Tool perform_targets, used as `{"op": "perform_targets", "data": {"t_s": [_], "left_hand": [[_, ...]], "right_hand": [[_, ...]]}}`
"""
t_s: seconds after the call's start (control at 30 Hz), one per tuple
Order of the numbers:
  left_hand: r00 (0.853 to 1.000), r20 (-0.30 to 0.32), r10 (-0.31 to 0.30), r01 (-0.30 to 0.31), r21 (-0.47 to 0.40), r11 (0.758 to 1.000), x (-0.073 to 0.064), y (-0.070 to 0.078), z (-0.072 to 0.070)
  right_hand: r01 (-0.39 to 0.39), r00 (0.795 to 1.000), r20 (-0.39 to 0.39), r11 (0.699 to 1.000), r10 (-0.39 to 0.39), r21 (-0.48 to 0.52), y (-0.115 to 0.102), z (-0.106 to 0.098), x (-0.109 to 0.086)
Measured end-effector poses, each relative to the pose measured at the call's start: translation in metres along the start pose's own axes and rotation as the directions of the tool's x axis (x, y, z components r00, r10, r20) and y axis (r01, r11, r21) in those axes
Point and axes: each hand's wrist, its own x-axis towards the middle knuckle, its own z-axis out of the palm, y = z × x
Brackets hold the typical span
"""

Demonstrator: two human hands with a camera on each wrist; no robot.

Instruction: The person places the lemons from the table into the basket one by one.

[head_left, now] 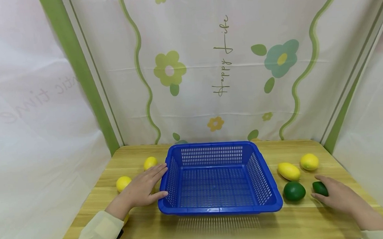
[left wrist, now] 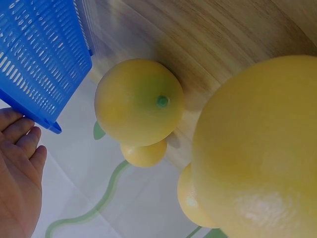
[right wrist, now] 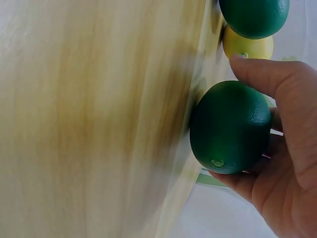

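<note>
A blue plastic basket [head_left: 215, 209] with slotted walls stands in the middle of the table. My left hand [head_left: 146, 185] rests its extended fingers on the basket's left rim. At the right, my right hand [head_left: 340, 196] holds a dark green lime [right wrist: 230, 129], thumb on one side and fingers curled round the other. A second green lime [head_left: 294, 191] lies between that hand and the basket. Behind these limes are two yellow lemons [head_left: 289, 171]. Around my left hand lie more lemons [left wrist: 138, 101], one partly hidden under the forearm.
The wooden table [head_left: 217, 233] bears everything. A white curtain [head_left: 197, 97] printed with flowers hangs behind the table's far edge, with white sheets at both sides. A lemon [head_left: 123, 183] sits near the left edge, another lemon [head_left: 150, 162] by the basket's far left corner.
</note>
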Motion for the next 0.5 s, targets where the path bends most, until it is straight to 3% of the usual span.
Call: {"op": "perform_targets", "data": {"t_s": [0.5], "left_hand": [[1.0,-0.004,0.007,-0.007,-0.009,1.0,0.0005,0.0008,-0.0014]], "right_hand": [[0.024,1.0,0.007,1.0,-0.024,-0.002,0.0063,0.0005,0.0032]]}}
